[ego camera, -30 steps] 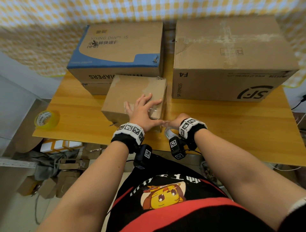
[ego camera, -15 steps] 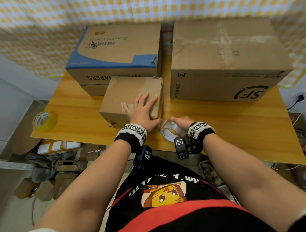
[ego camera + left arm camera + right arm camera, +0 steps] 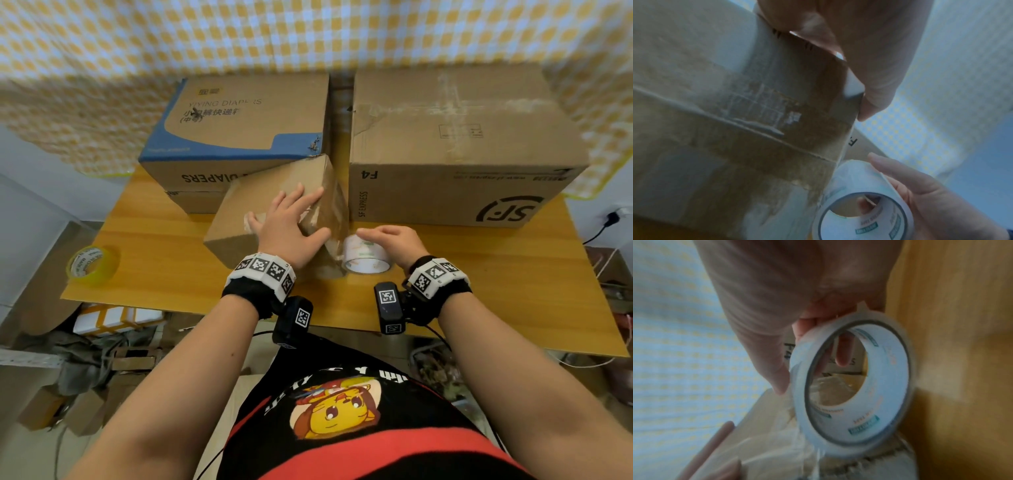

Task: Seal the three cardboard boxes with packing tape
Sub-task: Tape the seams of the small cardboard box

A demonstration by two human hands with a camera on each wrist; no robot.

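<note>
Cardboard of the small box (image 3: 274, 202), tilting at frame centre, is looking light yet stiff under the spread-fingered left hand (image 3: 291, 226), while the right hand (image 3: 394, 241) is gripping the slippery tape roll (image 3: 364, 255) by its rim.

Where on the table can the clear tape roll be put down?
Bare wood lies right of the right hand, in front of the SF box, and between the yellow tape roll and the small box. It is crowded around the small box, diaper box and clear tape roll.
</note>
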